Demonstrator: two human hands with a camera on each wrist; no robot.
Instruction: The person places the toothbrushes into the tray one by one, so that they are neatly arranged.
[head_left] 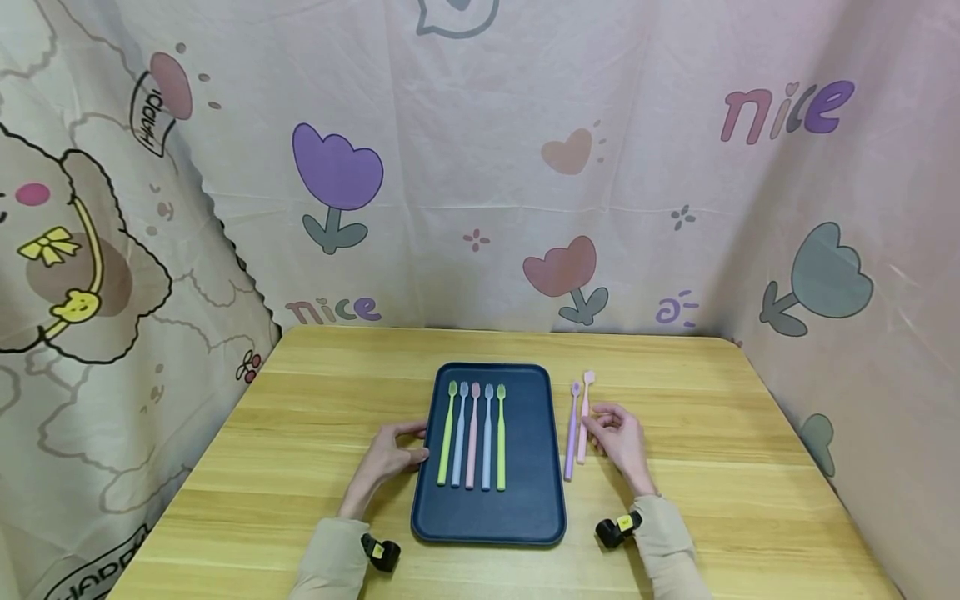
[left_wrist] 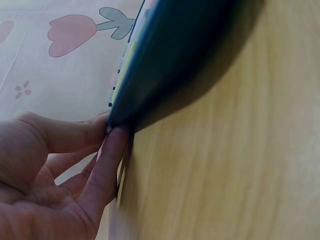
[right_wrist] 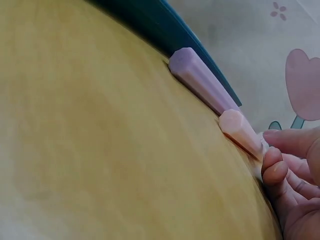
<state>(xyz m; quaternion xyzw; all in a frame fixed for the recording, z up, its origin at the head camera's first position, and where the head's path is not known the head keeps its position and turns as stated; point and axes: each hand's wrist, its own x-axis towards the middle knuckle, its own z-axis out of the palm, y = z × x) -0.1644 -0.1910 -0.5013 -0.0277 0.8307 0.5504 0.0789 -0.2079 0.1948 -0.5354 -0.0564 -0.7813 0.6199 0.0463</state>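
Five toothbrushes lie side by side, heads away from me, on a dark blue tray [head_left: 525, 517]: two green, two blue and a pink one [head_left: 472, 442] in the middle. At the tray's left edge, my left hand [head_left: 392, 457] pinches the rim between thumb and fingers, seen close in the left wrist view. To the right of the tray lie a purple toothbrush [head_left: 571, 437] and a light pink toothbrush [head_left: 582, 452]. My right hand [head_left: 621, 437] pinches the light pink one at its handle; its handle end [right_wrist: 235, 125] shows in the right wrist view.
The wooden table [head_left: 315, 400] extends on both sides of the tray. A printed curtain [head_left: 465, 150] hangs behind it and along the sides. Each wrist wears a small black camera, such as the one on the right [head_left: 617, 531].
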